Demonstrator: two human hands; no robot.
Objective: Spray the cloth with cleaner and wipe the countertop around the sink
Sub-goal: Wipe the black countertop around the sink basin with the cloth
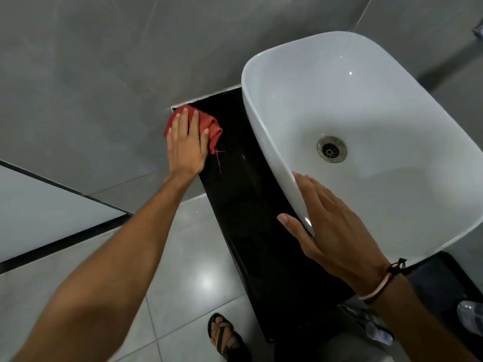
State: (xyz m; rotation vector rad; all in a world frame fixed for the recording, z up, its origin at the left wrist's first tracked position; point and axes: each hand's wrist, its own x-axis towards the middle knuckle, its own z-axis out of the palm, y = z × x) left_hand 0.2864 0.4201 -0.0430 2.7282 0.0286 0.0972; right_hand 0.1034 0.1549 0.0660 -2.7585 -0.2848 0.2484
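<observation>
A red cloth (211, 125) lies bunched at the far left corner of the black countertop (251, 205), against the grey wall. My left hand (187, 145) presses flat on the cloth, fingers spread, palm over most of it. A loose red thread trails from the cloth toward me. The white vessel sink (366, 131) stands on the counter to the right, its metal drain (332, 148) visible. My right hand (337, 231) rests flat against the sink's near left rim, fingers together, holding nothing. No spray bottle is clearly in view.
Grey tiled walls (104, 74) close in behind and left of the counter. A glossy tiled floor (196, 270) lies below, with my sandalled foot (224, 335) by the counter's front edge. A clear plastic item (470, 317) shows at the right edge.
</observation>
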